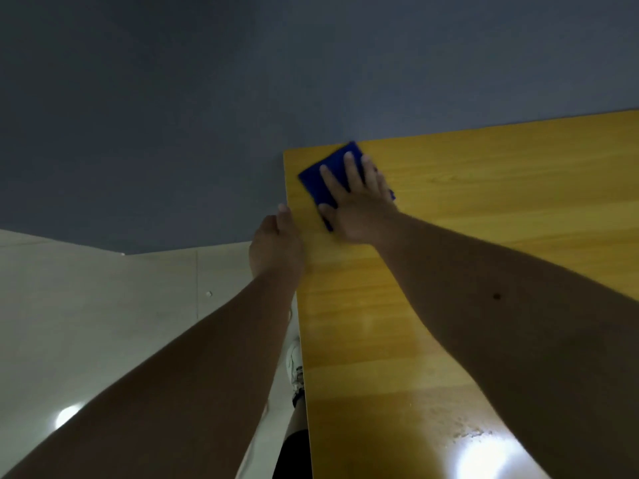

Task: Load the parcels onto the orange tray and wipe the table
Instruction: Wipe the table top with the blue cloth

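Note:
A blue cloth (315, 178) lies flat near the far left corner of the yellow wooden table (466, 257). My right hand (356, 202) presses on the cloth with its fingers spread straight. My left hand (276, 243) grips the table's left edge, thumb on top and fingers curled under the rim. No parcels and no orange tray are in view.
A dark blue-grey wall stands behind the table. Pale tiled floor (103, 323) lies to the left. My white shoe (295, 368) shows beside the table's left edge. Light glares on the near tabletop.

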